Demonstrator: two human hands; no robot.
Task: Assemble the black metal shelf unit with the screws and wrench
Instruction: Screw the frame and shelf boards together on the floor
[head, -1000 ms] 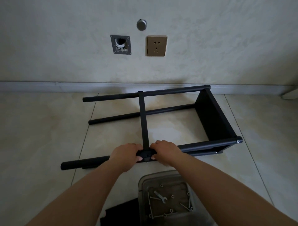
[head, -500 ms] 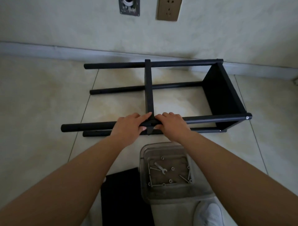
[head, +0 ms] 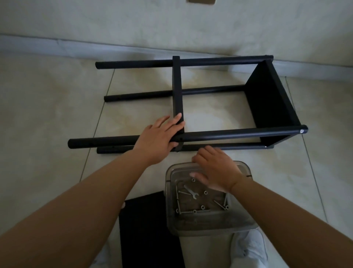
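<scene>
The floor of pale glossy tiles (head: 47, 107) has thin dark grout lines. At its far edge a grey baseboard strip (head: 57, 45) runs along the cream plaster wall (head: 133, 21). At the top edge of the wall shows the lower rim of a brass-coloured socket plate (head: 200, 1). White trouser fabric (head: 248, 246) shows at the bottom.

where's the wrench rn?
Head view, low centre: the wrench lies in the clear tub among screws, just below the right hand.
</scene>
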